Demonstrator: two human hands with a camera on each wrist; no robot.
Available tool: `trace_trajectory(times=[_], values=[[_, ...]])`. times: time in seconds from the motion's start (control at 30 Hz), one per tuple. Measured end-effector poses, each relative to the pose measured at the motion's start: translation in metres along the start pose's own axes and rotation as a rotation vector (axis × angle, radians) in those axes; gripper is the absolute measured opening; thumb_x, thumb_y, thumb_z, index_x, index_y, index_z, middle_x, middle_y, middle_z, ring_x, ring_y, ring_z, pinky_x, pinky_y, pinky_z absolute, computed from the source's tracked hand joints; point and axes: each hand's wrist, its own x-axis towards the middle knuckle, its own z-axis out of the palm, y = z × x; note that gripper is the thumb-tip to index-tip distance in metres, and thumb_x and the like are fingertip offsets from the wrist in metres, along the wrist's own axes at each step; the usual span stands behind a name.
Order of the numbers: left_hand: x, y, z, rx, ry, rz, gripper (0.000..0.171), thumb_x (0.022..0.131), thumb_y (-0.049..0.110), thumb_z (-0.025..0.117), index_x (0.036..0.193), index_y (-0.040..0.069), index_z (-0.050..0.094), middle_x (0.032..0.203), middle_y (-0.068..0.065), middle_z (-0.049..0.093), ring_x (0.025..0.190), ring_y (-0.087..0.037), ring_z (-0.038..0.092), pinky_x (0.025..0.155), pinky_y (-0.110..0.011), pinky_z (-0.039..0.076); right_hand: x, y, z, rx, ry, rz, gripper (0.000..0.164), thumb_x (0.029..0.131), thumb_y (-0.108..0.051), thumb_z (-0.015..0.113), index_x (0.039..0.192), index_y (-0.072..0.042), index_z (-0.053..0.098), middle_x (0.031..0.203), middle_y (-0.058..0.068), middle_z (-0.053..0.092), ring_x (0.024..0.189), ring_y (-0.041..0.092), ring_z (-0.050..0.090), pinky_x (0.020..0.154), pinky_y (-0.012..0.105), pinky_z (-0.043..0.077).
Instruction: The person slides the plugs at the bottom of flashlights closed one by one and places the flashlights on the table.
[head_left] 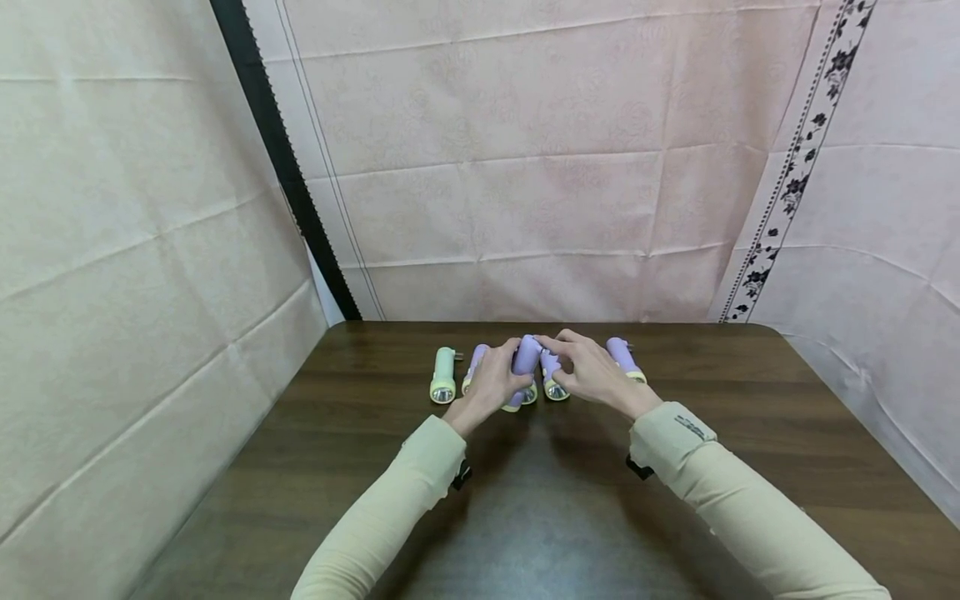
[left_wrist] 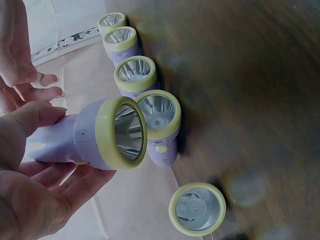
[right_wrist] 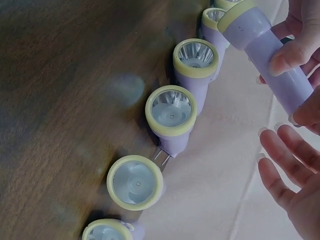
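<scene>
My left hand (head_left: 491, 383) grips a purple flashlight (left_wrist: 95, 135) with a pale yellow rim, thumb on one side of the barrel and fingers on the other. Its lens end tilts down toward me in the head view. My right hand (head_left: 588, 371) is at the tail end, a fingertip touching it in the right wrist view, the other fingers (right_wrist: 282, 185) spread loosely. Behind and beside the hands stand more purple flashlights (head_left: 555, 379), lenses facing me. A mint green flashlight (head_left: 442, 377) stands at the left of the row.
Another purple flashlight (head_left: 624, 358) leans at the right, just beyond my right hand. Metal prongs (right_wrist: 161, 156) stick out beside one flashlight. The brown wooden table (head_left: 540, 500) ends at the back against a pale cloth (head_left: 525, 208); more cloth hangs at both sides.
</scene>
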Motion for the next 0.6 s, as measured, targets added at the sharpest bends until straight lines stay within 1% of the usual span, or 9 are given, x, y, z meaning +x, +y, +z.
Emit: trace_trajectory(times=[0.13, 0.2, 0.3, 0.33, 0.4, 0.47, 0.53, 0.6], values=[[-0.001, 0.002, 0.000, 0.000, -0.014, 0.002, 0.051, 0.078, 0.011, 0.074, 0.125, 0.005, 0.056, 0.104, -0.012, 0.071, 0.087, -0.022, 0.067, 0.075, -0.034, 0.054, 0.000, -0.001, 0.000, 0.024, -0.003, 0.021, 0.062, 0.078, -0.006, 0.062, 0.138, -0.018, 0.054, 0.089, 0.002, 0.056, 0.069, 0.012, 0.048, 0.061, 0.024, 0.039], [-0.002, 0.003, 0.000, 0.014, -0.018, 0.001, 0.053, 0.077, 0.012, 0.075, 0.126, 0.006, 0.056, 0.105, -0.011, 0.071, 0.089, -0.023, 0.067, 0.075, -0.034, 0.054, -0.001, -0.001, 0.000, 0.029, -0.009, 0.031, 0.062, 0.078, -0.006, 0.061, 0.139, -0.018, 0.053, 0.088, 0.001, 0.054, 0.069, 0.012, 0.048, 0.061, 0.024, 0.039], [-0.002, 0.003, -0.001, 0.032, -0.011, -0.012, 0.054, 0.077, 0.015, 0.076, 0.127, 0.007, 0.056, 0.108, -0.010, 0.071, 0.090, -0.022, 0.067, 0.076, -0.034, 0.055, 0.000, -0.002, -0.001, 0.033, -0.024, 0.039, 0.064, 0.078, -0.007, 0.062, 0.140, -0.019, 0.051, 0.086, 0.000, 0.052, 0.069, 0.012, 0.047, 0.060, 0.024, 0.038], [-0.001, 0.002, -0.002, 0.042, 0.001, -0.015, 0.054, 0.077, 0.016, 0.077, 0.127, 0.007, 0.056, 0.107, -0.010, 0.071, 0.090, -0.022, 0.068, 0.075, -0.034, 0.055, 0.000, -0.001, -0.002, 0.032, -0.028, 0.041, 0.065, 0.078, -0.007, 0.061, 0.141, -0.019, 0.050, 0.086, 0.001, 0.052, 0.069, 0.013, 0.047, 0.059, 0.025, 0.038], [0.000, 0.000, -0.006, 0.057, 0.026, -0.036, 0.054, 0.076, 0.019, 0.079, 0.125, 0.008, 0.056, 0.107, -0.010, 0.070, 0.089, -0.022, 0.068, 0.074, -0.035, 0.055, 0.001, -0.001, -0.003, 0.035, -0.033, 0.044, 0.068, 0.079, -0.008, 0.062, 0.144, -0.018, 0.047, 0.087, 0.003, 0.053, 0.069, 0.014, 0.048, 0.060, 0.026, 0.040], [0.002, -0.003, -0.011, 0.069, 0.057, -0.073, 0.054, 0.075, 0.021, 0.080, 0.121, 0.008, 0.055, 0.105, -0.010, 0.070, 0.087, -0.023, 0.068, 0.071, -0.036, 0.054, 0.002, 0.000, -0.005, 0.039, -0.033, 0.039, 0.069, 0.079, -0.007, 0.062, 0.145, -0.015, 0.044, 0.090, 0.006, 0.057, 0.072, 0.015, 0.052, 0.064, 0.028, 0.043], [0.005, -0.009, -0.017, 0.077, 0.084, -0.117, 0.052, 0.072, 0.022, 0.080, 0.115, 0.009, 0.054, 0.099, -0.010, 0.069, 0.083, -0.024, 0.067, 0.067, -0.036, 0.052, 0.002, 0.002, -0.007, 0.048, -0.024, 0.025, 0.068, 0.079, -0.005, 0.061, 0.145, -0.011, 0.043, 0.090, 0.008, 0.058, 0.074, 0.017, 0.055, 0.066, 0.030, 0.045], [0.006, -0.016, -0.024, 0.076, 0.097, -0.159, 0.052, 0.071, 0.022, 0.079, 0.112, 0.009, 0.050, 0.094, -0.010, 0.068, 0.078, -0.025, 0.065, 0.063, -0.035, 0.050, 0.002, 0.004, -0.009, 0.057, -0.020, 0.018, 0.067, 0.079, -0.003, 0.060, 0.144, -0.008, 0.044, 0.095, 0.010, 0.061, 0.078, 0.021, 0.060, 0.069, 0.032, 0.047]])
